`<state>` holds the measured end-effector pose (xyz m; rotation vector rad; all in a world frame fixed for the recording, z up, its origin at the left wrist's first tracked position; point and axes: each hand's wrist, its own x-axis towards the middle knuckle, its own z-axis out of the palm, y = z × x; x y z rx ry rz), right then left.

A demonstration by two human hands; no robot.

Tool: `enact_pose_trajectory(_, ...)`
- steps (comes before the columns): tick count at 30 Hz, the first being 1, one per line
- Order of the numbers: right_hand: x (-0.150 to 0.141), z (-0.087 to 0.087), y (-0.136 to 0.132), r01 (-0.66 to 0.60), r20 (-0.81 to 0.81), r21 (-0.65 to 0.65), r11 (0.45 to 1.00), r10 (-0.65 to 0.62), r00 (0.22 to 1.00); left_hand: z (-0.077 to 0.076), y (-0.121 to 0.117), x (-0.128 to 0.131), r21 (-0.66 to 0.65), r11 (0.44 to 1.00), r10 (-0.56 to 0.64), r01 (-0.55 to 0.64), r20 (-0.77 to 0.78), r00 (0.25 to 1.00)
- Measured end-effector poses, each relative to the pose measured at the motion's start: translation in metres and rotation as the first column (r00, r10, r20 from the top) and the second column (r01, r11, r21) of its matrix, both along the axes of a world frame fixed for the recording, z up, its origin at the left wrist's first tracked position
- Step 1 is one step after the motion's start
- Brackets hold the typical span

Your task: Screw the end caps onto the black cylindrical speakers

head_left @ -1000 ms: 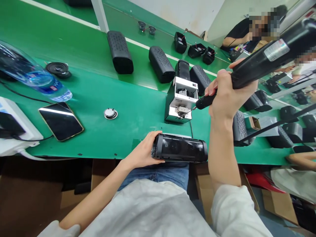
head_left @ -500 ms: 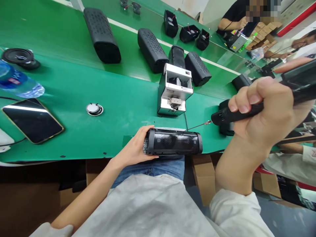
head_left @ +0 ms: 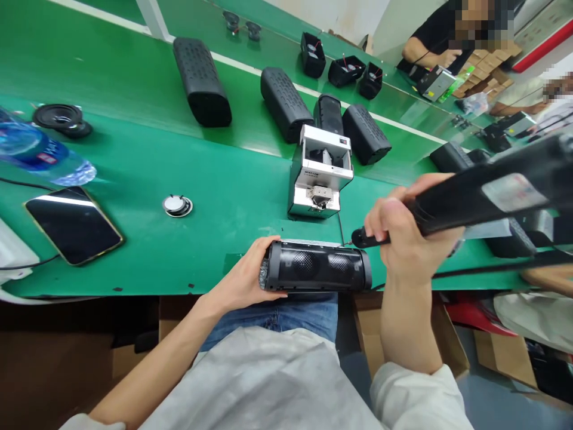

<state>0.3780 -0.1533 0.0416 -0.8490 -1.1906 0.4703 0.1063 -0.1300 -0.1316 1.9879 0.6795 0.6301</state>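
My left hand (head_left: 244, 276) grips the left end of a black cylindrical speaker body (head_left: 316, 267) lying on its side at the near edge of the green bench (head_left: 134, 155). My right hand (head_left: 409, 237) is closed around a long black electric screwdriver (head_left: 483, 194). Its tip touches the top right of the speaker body. Just behind stands a small silver screw feeder box (head_left: 320, 173).
Several black speaker housings (head_left: 201, 80) lie across the bench further back. A phone (head_left: 74, 224), a water bottle (head_left: 42, 155), a loose speaker driver (head_left: 62, 116) and a small round metal part (head_left: 178, 205) lie at left. Other people work at the far right.
My right hand carried the screwdriver from the screw feeder, swung out to the right, then brought the tip down to the speaker body. My left hand kept hold of the speaker.
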Motion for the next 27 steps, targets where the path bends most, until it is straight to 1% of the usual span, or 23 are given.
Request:
enact_pose_trajectory(3,0.001,-0.009,-0.006,0.001,0.053,0.048,0.999,-0.003,0.999,0.002,-0.001,0.0,-0.013,1.0,-0.012,0.012,0.012,1.0)
enact_pose_trajectory(6,0.007,-0.01,-0.009,0.022,0.079,0.07,0.997,-0.028,0.997,0.003,-0.001,0.001,-0.032,0.999,-0.022,0.023,0.027,0.999)
enact_pose_trajectory(10,0.011,-0.01,-0.009,0.006,0.089,0.045,0.999,-0.01,0.996,0.003,0.0,0.001,-0.056,0.998,-0.016,0.018,0.035,0.999)
enact_pose_trajectory(13,0.009,-0.01,-0.009,-0.02,0.096,0.03,0.999,0.017,0.995,0.003,0.0,0.001,-0.063,0.998,-0.021,0.023,0.033,0.999)
enact_pose_trajectory(16,0.006,-0.012,-0.007,-0.017,0.062,0.017,1.0,0.016,0.998,0.002,0.0,0.001,-0.063,0.998,-0.024,0.027,0.038,0.999)
enact_pose_trajectory(18,0.007,-0.01,-0.005,0.0,0.031,-0.016,1.0,0.0,1.0,0.002,0.0,0.001,-0.053,0.998,-0.021,0.023,0.04,0.999)
enact_pose_trajectory(19,0.009,-0.007,-0.004,0.001,0.025,-0.046,0.999,0.0,1.0,0.002,0.0,0.001,-0.044,0.999,-0.018,0.02,0.041,0.999)
enact_pose_trajectory(21,0.013,0.005,-0.002,-0.027,0.04,-0.096,0.995,0.031,0.999,0.002,0.0,0.001,-0.023,1.0,-0.013,0.014,0.041,0.999)
enact_pose_trajectory(22,0.014,0.013,0.0,-0.041,0.056,-0.089,0.995,0.046,0.997,0.001,0.0,0.001,-0.013,1.0,-0.011,0.012,0.041,0.999)
enact_pose_trajectory(23,0.014,0.021,0.002,-0.037,0.068,-0.056,0.998,0.041,0.997,0.001,0.0,0.002,-0.005,1.0,-0.01,0.01,0.043,0.999)
enact_pose_trajectory(24,0.012,0.03,0.006,-0.003,0.061,-0.007,1.0,0.003,0.998,0.0,0.0,0.002,0.002,1.0,-0.01,0.01,0.046,0.999)
enact_pose_trajectory(25,0.009,0.038,0.012,0.061,0.039,0.053,0.997,-0.063,0.997,0.0,0.0,0.002,0.007,1.0,-0.012,0.012,0.049,0.999)
enact_pose_trajectory(26,0.005,0.043,0.02,0.14,0.006,0.126,0.982,-0.142,0.99,0.0,0.0,0.002,0.011,1.0,-0.014,0.013,0.052,0.999)
enact_pose_trajectory(27,0.0,0.047,0.029,0.216,-0.029,0.198,0.956,-0.215,0.976,-0.001,0.0,0.002,0.012,1.0,-0.015,0.014,0.055,0.998)
